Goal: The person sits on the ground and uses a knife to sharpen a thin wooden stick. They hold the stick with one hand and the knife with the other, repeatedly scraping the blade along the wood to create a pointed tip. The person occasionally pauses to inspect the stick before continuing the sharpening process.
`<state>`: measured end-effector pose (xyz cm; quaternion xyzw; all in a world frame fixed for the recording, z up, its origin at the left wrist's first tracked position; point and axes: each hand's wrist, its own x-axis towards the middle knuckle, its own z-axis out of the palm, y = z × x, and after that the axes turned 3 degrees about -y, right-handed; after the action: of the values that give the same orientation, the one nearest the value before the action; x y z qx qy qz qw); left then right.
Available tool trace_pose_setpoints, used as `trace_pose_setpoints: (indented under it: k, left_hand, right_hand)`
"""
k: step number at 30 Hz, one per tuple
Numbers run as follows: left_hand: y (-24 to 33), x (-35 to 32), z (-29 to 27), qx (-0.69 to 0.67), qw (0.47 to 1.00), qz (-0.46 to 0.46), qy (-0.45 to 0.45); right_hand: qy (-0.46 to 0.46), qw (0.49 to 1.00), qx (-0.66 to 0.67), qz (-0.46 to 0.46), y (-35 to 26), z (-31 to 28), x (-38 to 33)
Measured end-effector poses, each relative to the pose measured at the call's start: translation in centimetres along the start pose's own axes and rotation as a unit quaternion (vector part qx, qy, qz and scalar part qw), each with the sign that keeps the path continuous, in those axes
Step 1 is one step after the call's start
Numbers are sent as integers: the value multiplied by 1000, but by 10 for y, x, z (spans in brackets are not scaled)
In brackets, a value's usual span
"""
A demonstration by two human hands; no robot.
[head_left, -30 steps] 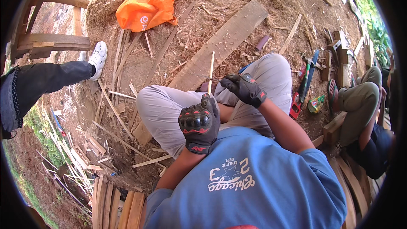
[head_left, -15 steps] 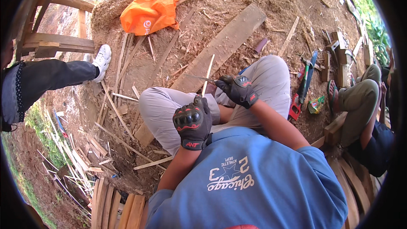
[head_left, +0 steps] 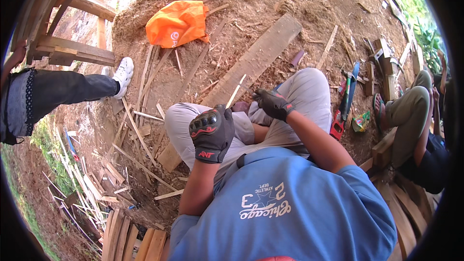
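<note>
i see a long wooden plank (head_left: 256, 60) lying on the dirt far ahead, an orange bag (head_left: 177, 21) far left of it. my gloved left hand (head_left: 211, 133) is clenched around a thin wooden stick (head_left: 236, 92) that slants up above my knees; my right hand (head_left: 272, 103), just right, grips something i cannot tell.

Bright daylight falls from the upper left, glaring white on the dirt there. My shirt (head_left: 285, 208) sits in soft shade. Fisheye bending curves the edges inside a black rim; focus is sharp.
</note>
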<state>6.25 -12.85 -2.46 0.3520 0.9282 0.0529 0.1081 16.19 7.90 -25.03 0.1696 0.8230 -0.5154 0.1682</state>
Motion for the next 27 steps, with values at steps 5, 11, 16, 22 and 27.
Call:
trace_pose_setpoints:
  k: [5, 11, 16, 22, 27]
  left_hand:
    - [5, 6, 1, -1, 999, 28, 16]
    - [30, 13, 8, -133, 978, 83, 138]
    - [46, 17, 15, -213, 962, 132, 109]
    - [47, 24, 33, -216, 952, 169, 140]
    - [33, 28, 69, -448, 846, 266, 110]
  right_hand:
    - [35, 995, -47, -78, -63, -14, -45]
    - [47, 999, -14, -2, -54, -21, -49]
    - [32, 999, -20, 9, -36, -20, -46]
    - [14, 998, 28, -50, -49, -31, -43]
    - [5, 999, 10, -39, -77, -40, -44]
